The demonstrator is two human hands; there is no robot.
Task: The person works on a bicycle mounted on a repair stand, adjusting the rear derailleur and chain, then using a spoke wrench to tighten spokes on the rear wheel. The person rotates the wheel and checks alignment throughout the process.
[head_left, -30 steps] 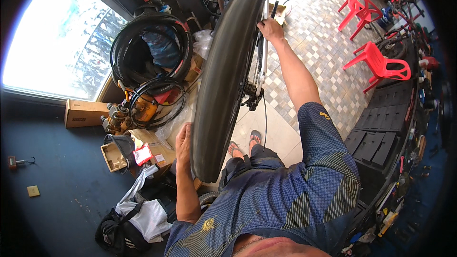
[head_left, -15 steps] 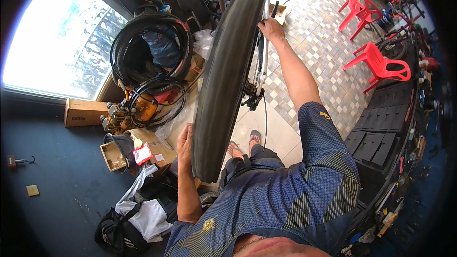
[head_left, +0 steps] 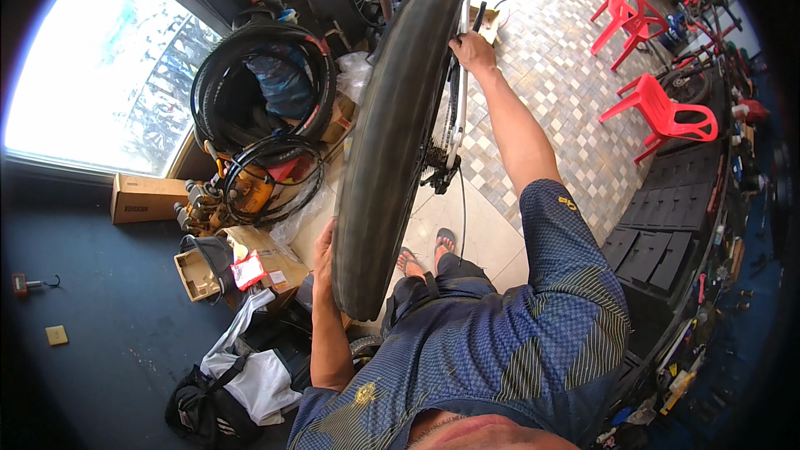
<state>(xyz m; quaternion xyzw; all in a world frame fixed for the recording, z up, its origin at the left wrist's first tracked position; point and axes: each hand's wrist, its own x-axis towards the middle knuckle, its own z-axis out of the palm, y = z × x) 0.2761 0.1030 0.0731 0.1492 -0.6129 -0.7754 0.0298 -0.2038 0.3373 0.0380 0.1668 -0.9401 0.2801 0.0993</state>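
Bright window (head_left: 100, 75) top L, dk. blue wall (head_left: 100, 300) under it. 2 red chairs (head_left: 655, 102) sit on sq. tile floor (head_left: 550, 50), R.

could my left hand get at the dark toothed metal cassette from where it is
Probably not directly: the wide black rubber tyre stands between the left hand and the dark toothed metal cassette on its right side.

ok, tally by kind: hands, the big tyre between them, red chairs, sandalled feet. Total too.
Hands: 2 (left hand, right hand)
Big tyre between them: 1
Red chairs: 2
Sandalled feet: 2
Total: 7
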